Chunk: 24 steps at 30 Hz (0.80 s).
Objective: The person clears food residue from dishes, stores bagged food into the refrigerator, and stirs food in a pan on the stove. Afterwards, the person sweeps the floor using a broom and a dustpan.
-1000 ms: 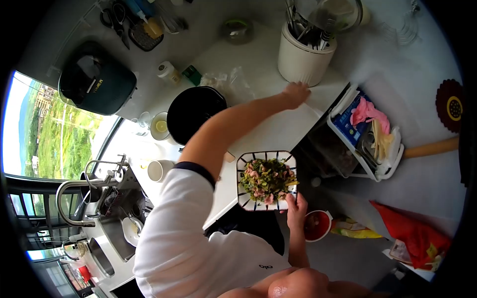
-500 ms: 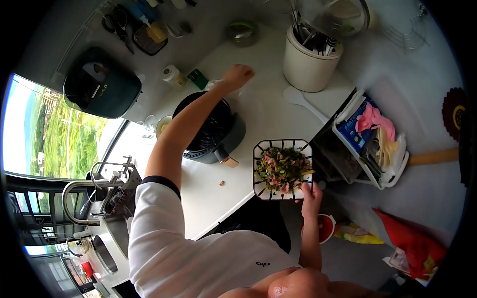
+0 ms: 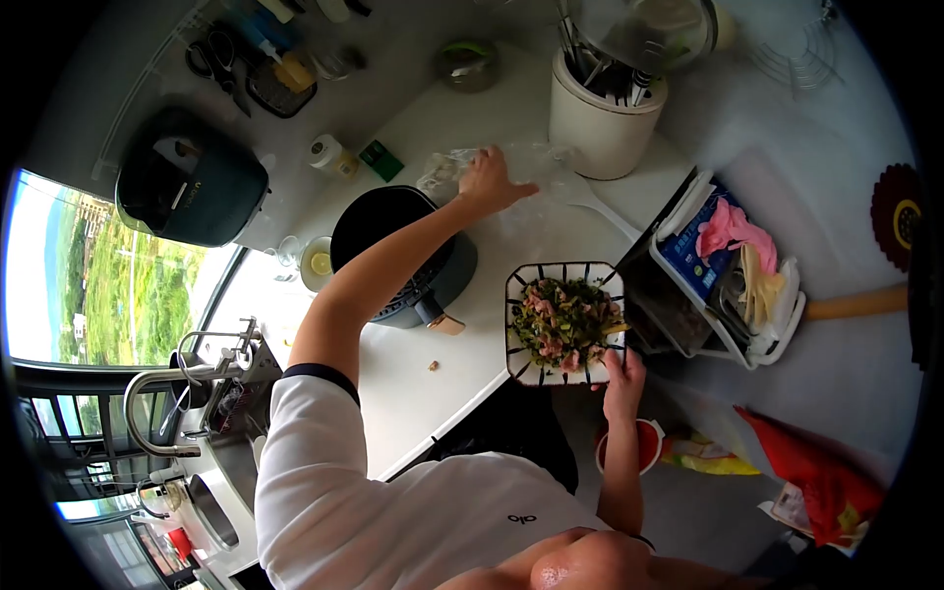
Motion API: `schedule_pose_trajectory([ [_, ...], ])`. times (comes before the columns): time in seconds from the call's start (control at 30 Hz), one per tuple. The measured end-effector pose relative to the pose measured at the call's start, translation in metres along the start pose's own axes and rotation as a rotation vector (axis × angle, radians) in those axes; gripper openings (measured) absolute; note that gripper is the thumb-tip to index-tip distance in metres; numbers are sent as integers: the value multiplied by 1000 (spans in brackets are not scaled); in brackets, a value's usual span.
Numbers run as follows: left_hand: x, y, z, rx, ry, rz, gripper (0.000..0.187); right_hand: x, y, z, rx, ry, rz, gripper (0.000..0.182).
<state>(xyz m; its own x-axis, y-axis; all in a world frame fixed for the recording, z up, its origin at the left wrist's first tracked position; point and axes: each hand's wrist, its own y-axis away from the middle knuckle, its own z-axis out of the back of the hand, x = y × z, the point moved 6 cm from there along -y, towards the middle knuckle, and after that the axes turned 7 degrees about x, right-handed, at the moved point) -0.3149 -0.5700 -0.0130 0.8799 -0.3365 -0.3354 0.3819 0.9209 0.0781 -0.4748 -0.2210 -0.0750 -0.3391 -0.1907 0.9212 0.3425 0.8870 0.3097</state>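
Note:
My right hand (image 3: pixel 621 379) grips the near edge of a square white plate with black lines (image 3: pixel 515 291). The plate is heaped with chopped greens and pink meat (image 3: pixel 565 320) and sits over the edge of the white counter (image 3: pixel 413 393). My left arm stretches across the counter. My left hand (image 3: pixel 489 182) is closed on a crumpled clear plastic bag (image 3: pixel 444 167) beyond the black pot. The plastic spreads out to the right of the hand, toward the utensil crock.
A black round pot with a handle (image 3: pixel 388 236) sits under my left forearm. A white crock of utensils (image 3: pixel 600 123) and a white spatula (image 3: pixel 602 208) lie beyond the plate. A rack with pink gloves (image 3: pixel 733 256) stands right, a sink and faucet (image 3: pixel 167 393) left, a red pail (image 3: pixel 644 447) below.
My left hand left the base of the crock, went to the plastic bag and now pulls it rightward. The plate shifted right along the counter edge in my right hand.

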Motion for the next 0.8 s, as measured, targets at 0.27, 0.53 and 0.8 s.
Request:
schedule_pose_trajectory([
  [0.27, 25, 38, 13, 58, 247, -196, 17, 36, -31, -19, 90, -25, 49, 17],
  [0.53, 4, 79, 47, -44, 211, -251, 13, 63, -93, -39, 143, 7, 105, 15],
  [0.8, 23, 58, 40, 49, 568, 66, 25, 79, -93, -36, 133, -64, 107, 14],
])
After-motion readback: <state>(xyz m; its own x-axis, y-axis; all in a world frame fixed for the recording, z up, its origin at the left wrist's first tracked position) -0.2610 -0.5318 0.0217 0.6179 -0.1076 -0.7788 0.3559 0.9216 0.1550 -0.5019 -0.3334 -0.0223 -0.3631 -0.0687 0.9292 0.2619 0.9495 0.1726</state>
